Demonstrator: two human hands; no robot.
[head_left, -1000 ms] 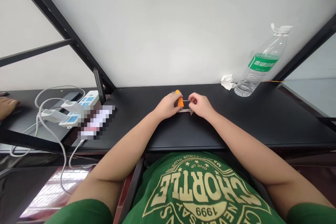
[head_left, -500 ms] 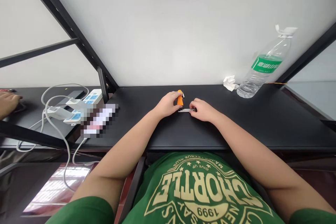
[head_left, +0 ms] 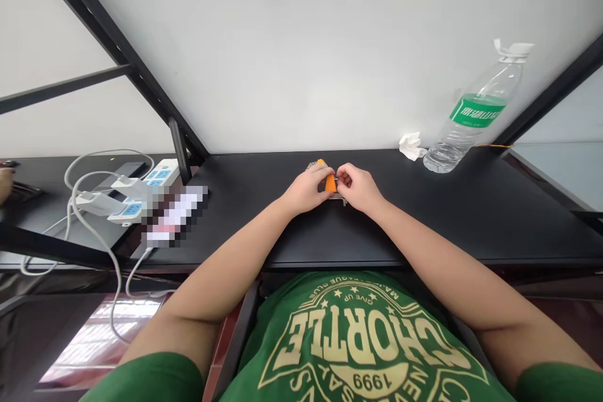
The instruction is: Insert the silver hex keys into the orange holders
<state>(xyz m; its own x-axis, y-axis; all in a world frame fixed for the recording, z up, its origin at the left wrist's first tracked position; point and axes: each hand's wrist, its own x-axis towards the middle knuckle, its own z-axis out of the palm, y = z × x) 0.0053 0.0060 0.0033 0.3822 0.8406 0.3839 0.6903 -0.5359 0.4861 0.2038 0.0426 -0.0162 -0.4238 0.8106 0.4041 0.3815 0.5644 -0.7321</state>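
Note:
My left hand is closed on an orange hex key holder, thumb at its near end and fingers over its far part. Close by on the right, my right hand pinches a thin metal hex key, mostly hidden by the fingers, against the holder's right side. More L-shaped hex keys lie on the black tabletop just below the holder, partly covered by both hands. A ridged, light-coloured piece shows behind my left fingers; its kind is unclear.
A large clear water bottle and a crumpled tissue stand by the wall at right. On the left lie a phone on a cable and a white power strip with plugs. Black frame bars rise there. Another person's hand shows at far left.
My right hand has left the hex keys on the table and moved up and slightly left to the holder. My left hand has shifted slightly right with the holder.

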